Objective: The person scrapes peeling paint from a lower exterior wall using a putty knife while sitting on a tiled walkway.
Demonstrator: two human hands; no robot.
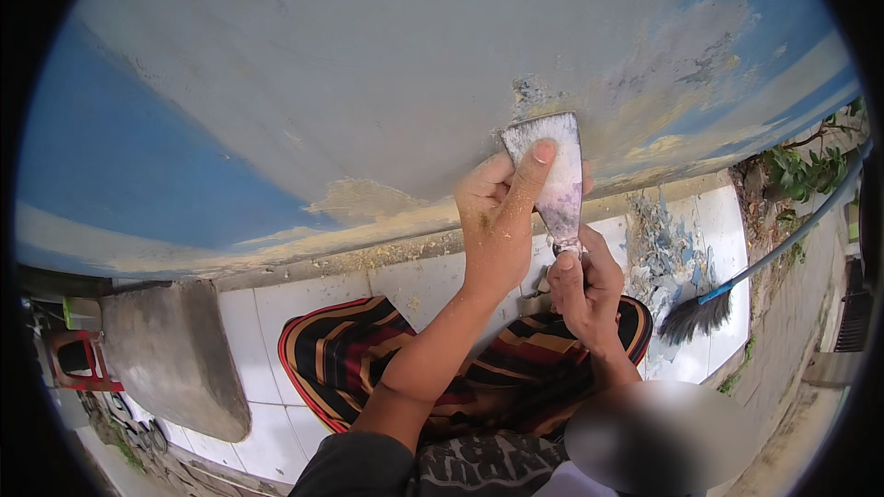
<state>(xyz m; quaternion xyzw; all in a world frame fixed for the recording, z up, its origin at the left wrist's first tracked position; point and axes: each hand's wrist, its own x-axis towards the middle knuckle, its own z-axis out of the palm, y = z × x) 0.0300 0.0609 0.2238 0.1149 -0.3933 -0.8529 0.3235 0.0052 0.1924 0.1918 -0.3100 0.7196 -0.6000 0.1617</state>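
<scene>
A paint scraper (pixel 561 183) with a wide, paint-smeared metal blade has its edge against the painted wall (pixel 359 69), just below a rough chipped patch (pixel 532 93). My left hand (pixel 501 221), dusted with yellowish crumbs, grips the blade with the thumb on its face and the fingers behind. My right hand (pixel 587 283) is closed around the handle, which is mostly hidden by the fingers. The wall shows grey, blue and cream areas, with worn paint at the right. Striped cloth covers my bent legs below both hands.
White floor tiles (pixel 269 338) run along the wall base, with crumbs at the foot. Paint flakes (pixel 659 248) lie in a pile at the right, beside a broom (pixel 697 317) with a blue handle. A concrete block (pixel 173 359) and a red plastic stool (pixel 86 362) stand at the left.
</scene>
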